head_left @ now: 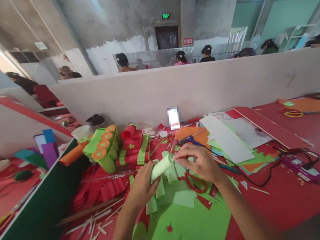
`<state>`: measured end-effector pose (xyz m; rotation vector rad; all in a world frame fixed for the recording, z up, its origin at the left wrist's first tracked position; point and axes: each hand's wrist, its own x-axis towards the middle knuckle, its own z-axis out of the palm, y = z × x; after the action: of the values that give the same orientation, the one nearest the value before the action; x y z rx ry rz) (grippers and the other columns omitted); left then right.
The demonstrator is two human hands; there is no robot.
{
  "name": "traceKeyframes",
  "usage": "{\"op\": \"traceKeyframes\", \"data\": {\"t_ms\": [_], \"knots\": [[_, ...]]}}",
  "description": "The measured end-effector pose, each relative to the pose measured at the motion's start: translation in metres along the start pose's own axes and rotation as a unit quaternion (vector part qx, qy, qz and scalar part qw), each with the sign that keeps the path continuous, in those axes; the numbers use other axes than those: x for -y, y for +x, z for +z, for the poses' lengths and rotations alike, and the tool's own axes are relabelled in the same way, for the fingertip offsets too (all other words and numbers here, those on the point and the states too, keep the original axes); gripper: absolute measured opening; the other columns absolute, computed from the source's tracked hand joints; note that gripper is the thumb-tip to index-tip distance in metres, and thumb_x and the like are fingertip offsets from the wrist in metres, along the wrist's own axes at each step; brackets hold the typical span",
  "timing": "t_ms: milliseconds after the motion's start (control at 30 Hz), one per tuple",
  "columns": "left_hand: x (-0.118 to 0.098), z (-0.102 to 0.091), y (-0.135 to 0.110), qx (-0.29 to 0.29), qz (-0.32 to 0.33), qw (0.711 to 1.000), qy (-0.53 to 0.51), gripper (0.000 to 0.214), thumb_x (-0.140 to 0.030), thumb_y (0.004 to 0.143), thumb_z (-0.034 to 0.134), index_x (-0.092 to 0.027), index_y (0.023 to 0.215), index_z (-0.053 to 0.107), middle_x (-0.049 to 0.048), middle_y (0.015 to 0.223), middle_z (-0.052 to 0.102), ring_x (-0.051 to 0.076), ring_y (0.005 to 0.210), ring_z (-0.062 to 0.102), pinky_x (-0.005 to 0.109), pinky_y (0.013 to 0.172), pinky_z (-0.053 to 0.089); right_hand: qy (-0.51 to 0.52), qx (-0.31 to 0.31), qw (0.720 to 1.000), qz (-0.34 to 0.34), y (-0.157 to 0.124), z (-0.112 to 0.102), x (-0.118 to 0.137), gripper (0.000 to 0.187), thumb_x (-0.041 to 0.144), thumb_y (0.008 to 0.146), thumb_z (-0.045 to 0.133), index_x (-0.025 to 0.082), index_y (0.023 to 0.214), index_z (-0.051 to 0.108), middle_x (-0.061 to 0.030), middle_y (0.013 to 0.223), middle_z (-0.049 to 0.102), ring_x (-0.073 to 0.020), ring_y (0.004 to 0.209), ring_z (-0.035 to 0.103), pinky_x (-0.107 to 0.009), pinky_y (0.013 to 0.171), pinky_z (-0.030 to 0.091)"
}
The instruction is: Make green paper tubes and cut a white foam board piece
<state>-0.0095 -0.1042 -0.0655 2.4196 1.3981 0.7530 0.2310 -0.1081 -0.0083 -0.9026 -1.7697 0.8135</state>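
Observation:
My left hand (140, 186) is wrapped around a rolled tube of pale green foam (161, 167), held above the table. My right hand (199, 161) pinches the tube's right end with thumb and fingers. Loose pale green strips (158, 195) hang and lie under the tube. A large bright green foam sheet (187, 226) lies below my hands. Red-handled scissors (194, 182) lie just under my right hand.
Finished green (103, 148) and red (133, 147) foam bundles stand at the back left. White and coloured sheets (230, 139) are stacked at the right, with a black cable (290, 154) and a purple device (303, 168). Wooden sticks (93, 224) lie at left. A low partition wall (202, 85) runs behind, with people beyond.

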Motion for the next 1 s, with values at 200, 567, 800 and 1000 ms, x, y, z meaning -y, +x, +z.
{"op": "traceKeyframes", "data": {"t_ms": [200,567,800,1000], "knots": [[0.001,0.004,0.002,-0.083,0.017,0.993,0.080,0.031,-0.014,0.080,0.050,-0.019,0.111,0.047,0.0110,0.101,0.064,0.029,0.093,0.061,0.038,0.078,0.049,0.040,-0.017,0.996,0.082,0.003,0.009,-0.006,0.016,0.033,0.085,0.066,0.024,0.097,0.069,-0.0036,0.088,0.070,-0.0183,0.080,0.065,-0.032,0.072,0.054],[0.004,0.008,0.005,-0.126,0.024,0.974,0.184,0.035,-0.008,0.076,0.050,-0.017,0.109,0.048,0.0103,0.093,0.064,0.028,0.087,0.059,0.036,0.076,0.045,0.110,-0.014,0.987,0.116,0.010,0.014,-0.019,0.010,0.028,0.083,0.065,0.022,0.091,0.064,-0.0017,0.084,0.064,-0.0155,0.074,0.060,-0.027,0.066,0.050],[0.006,0.002,0.008,-0.097,0.038,0.967,0.234,0.032,-0.007,0.079,0.048,-0.017,0.109,0.050,0.0115,0.096,0.064,0.029,0.088,0.060,0.037,0.078,0.044,0.119,0.052,0.982,0.135,0.022,0.008,-0.017,0.009,0.024,0.081,0.066,0.022,0.090,0.064,0.0012,0.073,0.061,-0.0141,0.066,0.060,-0.025,0.058,0.049],[0.006,-0.003,0.017,-0.085,0.038,0.967,0.238,0.028,-0.008,0.080,0.048,-0.018,0.105,0.050,0.0105,0.093,0.065,0.028,0.085,0.060,0.038,0.079,0.044,0.122,0.088,0.976,0.158,0.033,0.002,-0.021,0.011,0.021,0.080,0.066,0.022,0.091,0.064,0.0025,0.069,0.063,-0.0125,0.059,0.060,-0.024,0.057,0.049]]}}
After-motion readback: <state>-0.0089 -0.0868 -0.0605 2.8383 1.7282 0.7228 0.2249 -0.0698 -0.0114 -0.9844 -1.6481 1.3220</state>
